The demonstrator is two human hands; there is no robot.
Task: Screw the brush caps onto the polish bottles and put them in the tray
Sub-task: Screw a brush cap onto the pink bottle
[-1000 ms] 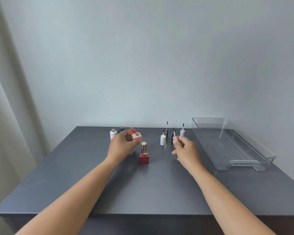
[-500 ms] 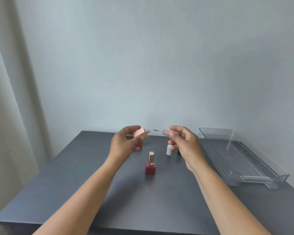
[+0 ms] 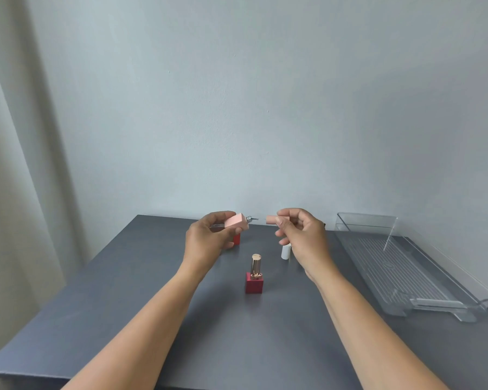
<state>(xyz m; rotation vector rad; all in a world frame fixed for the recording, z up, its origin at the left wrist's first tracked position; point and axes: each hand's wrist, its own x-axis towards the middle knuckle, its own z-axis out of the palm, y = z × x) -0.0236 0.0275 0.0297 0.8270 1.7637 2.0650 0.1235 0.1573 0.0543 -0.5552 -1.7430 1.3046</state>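
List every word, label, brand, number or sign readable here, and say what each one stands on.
No text can be read.
On the pink bottle in the left hand: the faces shown are plain.
On the pink cap in the right hand: nothing.
On the red bottle and the white cap: no lettering visible.
On the tray: a round moulded mark on its floor, too blurred to read.

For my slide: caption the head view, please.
Left hand holds pink bottle sideways; right hand holds cap near neck.

A plain pale blue-grey wall (image 3: 237, 108) fills the background. A dark grey table (image 3: 124, 319) stands against it. A light curtain (image 3: 9, 192) hangs at the left.
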